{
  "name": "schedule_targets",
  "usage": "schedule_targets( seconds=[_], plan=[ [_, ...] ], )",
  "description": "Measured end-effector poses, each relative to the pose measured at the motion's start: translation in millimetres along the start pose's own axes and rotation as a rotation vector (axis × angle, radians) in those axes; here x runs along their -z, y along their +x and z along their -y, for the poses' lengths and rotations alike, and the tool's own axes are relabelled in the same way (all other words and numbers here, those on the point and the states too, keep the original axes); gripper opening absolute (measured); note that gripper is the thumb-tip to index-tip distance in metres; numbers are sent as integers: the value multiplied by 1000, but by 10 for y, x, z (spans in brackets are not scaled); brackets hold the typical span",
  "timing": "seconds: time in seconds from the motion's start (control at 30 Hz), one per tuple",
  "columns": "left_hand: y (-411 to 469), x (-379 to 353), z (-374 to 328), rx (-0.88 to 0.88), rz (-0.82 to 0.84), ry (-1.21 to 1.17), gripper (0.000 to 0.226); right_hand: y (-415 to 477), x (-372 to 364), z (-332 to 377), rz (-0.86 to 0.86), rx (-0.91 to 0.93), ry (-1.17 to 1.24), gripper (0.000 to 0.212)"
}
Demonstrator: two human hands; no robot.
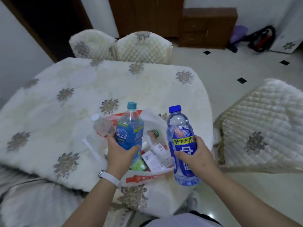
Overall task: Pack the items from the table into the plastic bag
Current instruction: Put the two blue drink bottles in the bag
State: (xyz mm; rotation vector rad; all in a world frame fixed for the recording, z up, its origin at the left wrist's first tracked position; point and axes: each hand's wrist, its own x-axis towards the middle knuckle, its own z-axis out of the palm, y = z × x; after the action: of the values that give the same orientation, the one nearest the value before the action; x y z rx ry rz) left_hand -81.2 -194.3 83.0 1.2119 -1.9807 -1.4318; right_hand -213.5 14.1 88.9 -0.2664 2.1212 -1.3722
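Note:
My left hand grips a light-blue drink bottle with a teal cap, upright over the mouth of the white plastic bag, which has red print on it. My right hand holds a dark-blue labelled bottle with a blue cap, upright just right of the bag. Inside the bag I see a green packet, white labelled packages and a small jar with a green-and-red label. A clear bottle with a white cap lies tilted at the bag's left side, behind my left hand.
The table wears a quilted cream cloth with grey flowers. Two padded chairs stand at its far side and another chair at the right. Tiled floor lies to the right, with a wooden cabinet beyond.

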Motion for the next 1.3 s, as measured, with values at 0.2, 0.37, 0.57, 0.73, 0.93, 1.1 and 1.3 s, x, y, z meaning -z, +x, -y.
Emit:
schedule_targets(
  seconds=[0.2,0.37,0.57,0.73,0.93,1.1,1.3],
  plan=[
    [-10,6,-60,40,-157,226,75,456,174,128,208,74,-19,61],
    [-52,190,114,109,-156,475,47,531,39,247,301,100,-20,60],
    [-100,342,371,118,-106,445,52,526,-275,273,327,110,-61,64],
    [-152,419,485,73,-71,517,79,530,-667,271,320,121,-92,63],
    [-222,497,605,-15,-64,539,88,533,-1191,219,269,104,-145,66],
    [-240,633,769,-65,-60,537,81,552,-1423,170,241,58,-185,65],
    [-266,653,827,-89,-54,535,78,705,-1591,208,250,62,-238,56]
  ],
)
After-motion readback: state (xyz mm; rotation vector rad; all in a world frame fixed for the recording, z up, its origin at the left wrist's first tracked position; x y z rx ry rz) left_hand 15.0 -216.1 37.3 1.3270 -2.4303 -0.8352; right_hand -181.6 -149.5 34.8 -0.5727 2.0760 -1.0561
